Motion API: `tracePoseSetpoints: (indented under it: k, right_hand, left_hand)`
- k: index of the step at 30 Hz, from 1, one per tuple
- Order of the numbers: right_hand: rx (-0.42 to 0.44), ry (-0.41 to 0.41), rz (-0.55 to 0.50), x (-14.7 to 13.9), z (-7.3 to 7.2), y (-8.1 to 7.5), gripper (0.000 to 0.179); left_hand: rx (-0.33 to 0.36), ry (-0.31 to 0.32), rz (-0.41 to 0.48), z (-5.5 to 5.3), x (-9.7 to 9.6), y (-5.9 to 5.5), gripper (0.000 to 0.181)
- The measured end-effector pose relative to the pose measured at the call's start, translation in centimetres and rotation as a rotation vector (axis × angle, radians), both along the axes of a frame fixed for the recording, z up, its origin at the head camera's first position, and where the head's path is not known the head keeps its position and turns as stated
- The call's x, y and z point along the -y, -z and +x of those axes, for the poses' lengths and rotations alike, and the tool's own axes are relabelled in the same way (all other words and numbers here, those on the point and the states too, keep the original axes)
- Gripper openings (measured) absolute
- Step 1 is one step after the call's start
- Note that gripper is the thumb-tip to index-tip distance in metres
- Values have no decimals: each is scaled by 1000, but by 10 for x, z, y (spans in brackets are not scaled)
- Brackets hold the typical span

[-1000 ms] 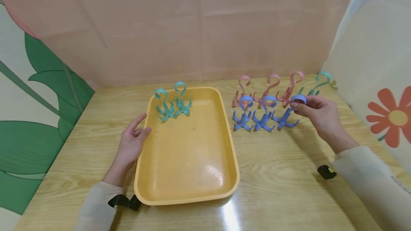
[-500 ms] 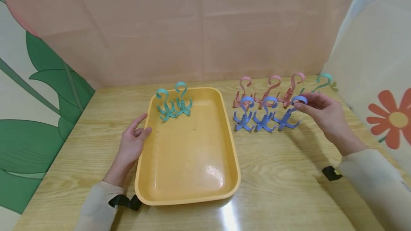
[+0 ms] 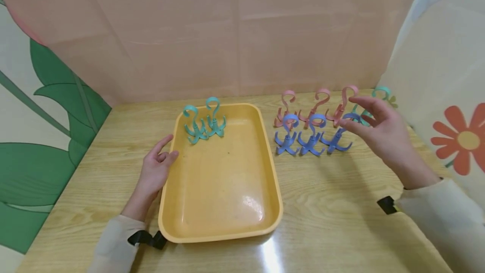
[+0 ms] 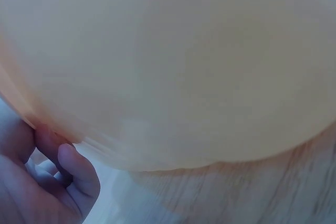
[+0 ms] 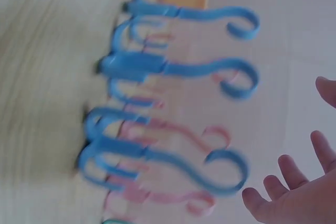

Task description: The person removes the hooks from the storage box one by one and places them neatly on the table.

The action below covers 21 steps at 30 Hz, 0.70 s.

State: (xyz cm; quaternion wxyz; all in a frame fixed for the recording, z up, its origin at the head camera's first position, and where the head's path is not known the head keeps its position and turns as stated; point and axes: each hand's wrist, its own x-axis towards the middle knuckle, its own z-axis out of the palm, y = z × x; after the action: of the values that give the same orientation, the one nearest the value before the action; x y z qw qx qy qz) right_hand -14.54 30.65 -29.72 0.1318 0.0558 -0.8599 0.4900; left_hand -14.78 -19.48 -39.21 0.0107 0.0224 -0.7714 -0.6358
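A yellow tray (image 3: 223,205) lies on the table. My left hand (image 3: 155,169) holds its left side, thumb over the rim and the lower fingers curled against the outer wall (image 4: 47,137); the index finger points out along the edge. My right hand (image 3: 390,142) hovers with thumb and index finger spread apart around the top of the rightmost blue hook (image 3: 335,143), a swivel hanger with curled prongs. In the right wrist view its fingers (image 5: 291,171) are apart from the blue hooks (image 5: 131,64). Two teal hooks (image 3: 204,127) stand at the tray's far left corner.
Two more blue hooks (image 3: 311,140) stand beside the rightmost one. Behind them is a row of pink hooks (image 3: 315,106), then a teal hook (image 3: 382,92) partly hidden by my right hand. A pink backdrop (image 3: 238,37) and a flowered wall (image 3: 467,138) border the wooden table (image 3: 322,214).
My right hand has let go of the rightmost blue hook's top, its fingers spreading apart. That hook stands where it was. My left hand and the tray have not moved.
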Motion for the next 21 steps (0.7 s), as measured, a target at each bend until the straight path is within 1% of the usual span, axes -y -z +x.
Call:
tracePoseSetpoints:
  k: [2,6,9,11,14,17,21]
  right_hand:
    - [-36,-27,-35,11,2,-6,55]
    - [-120,-145,-238,37,4,-15,49]
    - [-152,-237,-388,62,5,-24,47]
    - [-152,-278,-420,78,7,-29,45]
    - [-132,-320,-439,100,7,-35,43]
    - [-131,-362,-453,120,3,-36,39]
    - [-116,-406,-492,145,-5,-34,36]
  left_hand:
    - [3,2,2,0,0,0,54]
    - [13,0,2,0,0,0,54]
    - [22,-7,10,0,1,0,54]
    - [29,-10,21,0,0,0,54]
    - [28,-13,26,0,0,1,54]
    - [25,-9,28,0,0,1,54]
    - [19,-4,20,0,-1,0,54]
